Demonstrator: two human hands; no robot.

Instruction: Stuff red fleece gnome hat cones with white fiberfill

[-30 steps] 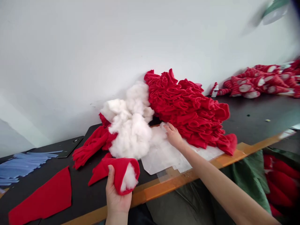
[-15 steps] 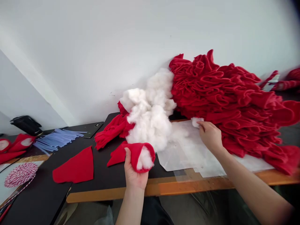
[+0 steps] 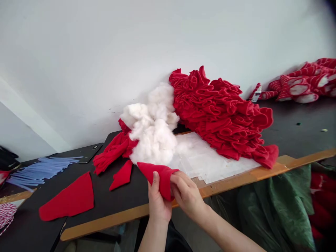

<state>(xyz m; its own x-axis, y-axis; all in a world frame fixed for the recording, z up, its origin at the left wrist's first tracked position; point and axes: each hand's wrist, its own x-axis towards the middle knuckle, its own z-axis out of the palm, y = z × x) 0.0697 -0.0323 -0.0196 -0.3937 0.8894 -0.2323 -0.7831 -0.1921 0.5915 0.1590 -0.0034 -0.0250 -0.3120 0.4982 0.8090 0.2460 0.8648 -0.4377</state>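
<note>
Well off to the left of my left hand [image 3: 160, 206], I have blue strips [image 3: 46, 169] and, nearer me, red-and-white twine [image 3: 6, 214]. Beyond my right hand [image 3: 189, 196], farther right, are a small bottle [image 3: 256, 94] and striped stuffed pieces [image 3: 298, 85].

The one view looks from the person's head, forward and down over the table [image 3: 123, 197] to the wall [image 3: 105, 52] beyond. It is close to the left hand [image 3: 159, 206] and right hand [image 3: 189, 196]; the near edge slants up rightward.
</note>
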